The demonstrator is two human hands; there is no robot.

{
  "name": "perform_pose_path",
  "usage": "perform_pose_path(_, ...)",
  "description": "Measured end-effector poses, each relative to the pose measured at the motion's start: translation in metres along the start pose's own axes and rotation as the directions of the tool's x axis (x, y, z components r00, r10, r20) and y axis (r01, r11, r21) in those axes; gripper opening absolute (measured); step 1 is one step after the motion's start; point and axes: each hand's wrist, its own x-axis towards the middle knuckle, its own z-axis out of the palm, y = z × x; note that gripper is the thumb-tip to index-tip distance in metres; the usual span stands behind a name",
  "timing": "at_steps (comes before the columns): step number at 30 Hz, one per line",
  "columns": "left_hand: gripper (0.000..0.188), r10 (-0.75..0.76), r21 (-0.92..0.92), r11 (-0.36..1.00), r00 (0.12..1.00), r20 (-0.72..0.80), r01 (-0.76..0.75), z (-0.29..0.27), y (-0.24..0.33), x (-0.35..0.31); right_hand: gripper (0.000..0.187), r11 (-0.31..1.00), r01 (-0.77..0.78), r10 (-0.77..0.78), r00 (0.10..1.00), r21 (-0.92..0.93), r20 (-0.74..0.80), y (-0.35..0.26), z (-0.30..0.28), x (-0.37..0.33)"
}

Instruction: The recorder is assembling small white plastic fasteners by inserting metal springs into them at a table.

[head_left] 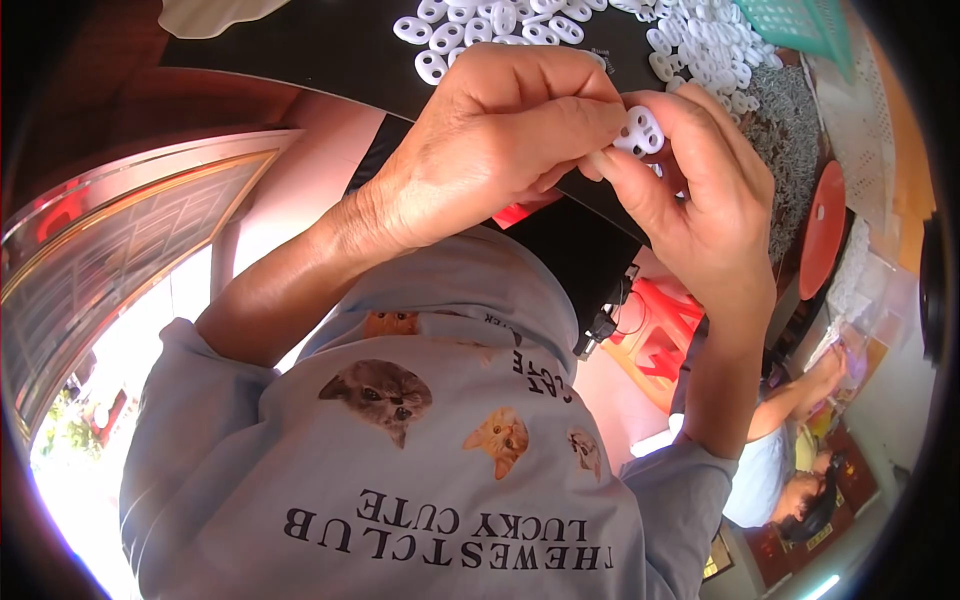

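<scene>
both hands meet over the near edge of the dark surface [340,62], with a small white piece [645,133] held up between them. the piece is a rounded plastic oval with several holes through it. the right hand [705,170] has its grip narrow, thumb and forefinger closed on the piece from the right. the left hand [500,130] has its grip narrow too, its fingertips pinched on the piece's left end, fingers curled in; what lies beneath those fingertips is hidden. just below the piece, a little more white shows by the right hand's fingers, too covered to tell what it is

beyond the left hand is a loose pile [485,25] of like white ovals on the surface. a larger heap [710,50] lies past the right hand, next to a green basket [800,30]. a mass of small grey parts [790,125] is right of the right hand, with a red disc [823,230] beside it. a red stool [655,335] stands below the right hand
</scene>
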Motion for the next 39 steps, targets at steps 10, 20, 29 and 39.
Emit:
perform_pose_path(10, 0.02, -0.051, 0.127, 0.991, 0.999, -0.013, 0.052, 0.006, 0.005, 0.004, 0.034, 0.995, -0.013, 0.017, 0.999, -0.098, 0.047, -0.008, -0.006, -0.003)
perform_pose_path(20, 0.019, -0.038, 0.106, 0.993, 0.998, -0.041, 0.043, 0.006, 0.003, 0.004, 0.034, 0.946, -0.106, 0.107, 0.994, -0.307, -0.012, -0.018, 0.004, -0.006)
perform_pose_path(29, 0.016, -0.05, 0.13, 0.99, 0.999, 0.005, 0.048, 0.003, 0.004, 0.003, 0.028, 0.935, -0.045, 0.064, 0.997, -0.352, 0.041, -0.016, 0.008, -0.004)
perform_pose_path(39, 0.019, -0.059, 0.203, 0.978, 0.996, 0.069, 0.044, 0.004, 0.004, 0.002, 0.029, 0.965, -0.06, 0.095, 0.988, -0.257, 0.124, -0.016, 0.007, -0.006)
